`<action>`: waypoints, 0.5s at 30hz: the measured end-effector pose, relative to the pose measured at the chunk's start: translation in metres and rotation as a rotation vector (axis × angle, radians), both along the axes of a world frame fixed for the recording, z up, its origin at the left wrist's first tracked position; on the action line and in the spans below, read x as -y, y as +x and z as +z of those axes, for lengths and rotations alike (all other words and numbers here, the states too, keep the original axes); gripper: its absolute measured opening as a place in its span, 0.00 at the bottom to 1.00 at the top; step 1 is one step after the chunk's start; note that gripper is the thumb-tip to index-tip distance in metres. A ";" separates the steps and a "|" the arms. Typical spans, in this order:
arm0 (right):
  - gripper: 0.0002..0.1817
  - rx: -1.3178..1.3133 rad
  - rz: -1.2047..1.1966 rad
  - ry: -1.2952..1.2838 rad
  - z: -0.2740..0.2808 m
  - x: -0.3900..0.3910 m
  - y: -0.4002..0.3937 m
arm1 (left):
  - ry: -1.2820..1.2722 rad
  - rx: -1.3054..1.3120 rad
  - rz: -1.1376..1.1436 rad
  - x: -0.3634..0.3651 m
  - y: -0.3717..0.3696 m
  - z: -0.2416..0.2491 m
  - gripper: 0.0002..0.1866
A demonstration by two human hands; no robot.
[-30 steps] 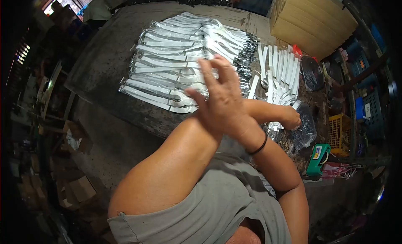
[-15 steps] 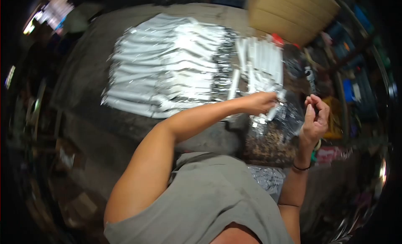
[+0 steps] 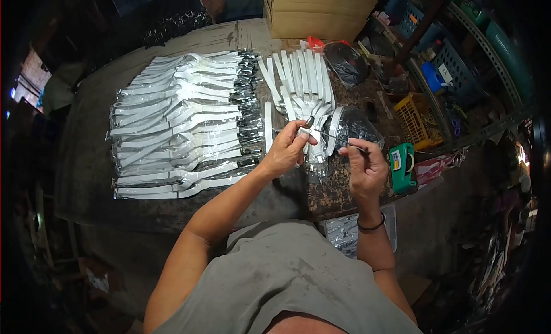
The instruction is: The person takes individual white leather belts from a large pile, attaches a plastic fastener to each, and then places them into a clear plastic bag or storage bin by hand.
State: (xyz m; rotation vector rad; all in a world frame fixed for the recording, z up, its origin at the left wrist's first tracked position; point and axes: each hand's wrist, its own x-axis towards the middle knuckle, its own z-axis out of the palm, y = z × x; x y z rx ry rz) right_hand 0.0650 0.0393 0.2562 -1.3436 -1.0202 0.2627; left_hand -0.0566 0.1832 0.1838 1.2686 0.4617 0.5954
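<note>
My left hand (image 3: pixel 290 147) pinches a small dark piece with a pale strip at the table's front part. To its right, my right hand (image 3: pixel 367 169) has its fingers closed on a thin dark rod that reaches toward the left hand. Behind my hands lies a fanned bunch of white strips (image 3: pixel 304 76). A wide stack of white strips in clear plastic (image 3: pixel 183 116) with dark ends covers the left side. A clear bag with dark contents (image 3: pixel 356 127) lies just behind my right hand.
A cardboard box (image 3: pixel 321 12) stands at the back. On the right are a green tape dispenser (image 3: pixel 403 169), a yellow basket (image 3: pixel 417 121), a blue basket (image 3: pixel 453 70) and a black bundle (image 3: pixel 346 64). A clear tray of small parts (image 3: pixel 344 233) sits below the table edge.
The view has shifted, so the table's contents appear further left. My hands have come closer together, and the thin rod now shows between them.
</note>
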 end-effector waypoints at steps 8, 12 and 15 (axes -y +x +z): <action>0.07 0.203 0.020 -0.109 -0.015 -0.016 -0.001 | 0.084 0.014 0.010 0.007 -0.004 0.010 0.20; 0.08 0.249 0.054 -0.151 -0.019 -0.022 -0.002 | 0.119 0.080 -0.054 0.014 0.002 0.001 0.19; 0.08 0.296 0.069 -0.125 -0.022 -0.023 0.000 | 0.153 0.143 -0.033 0.018 0.004 -0.004 0.16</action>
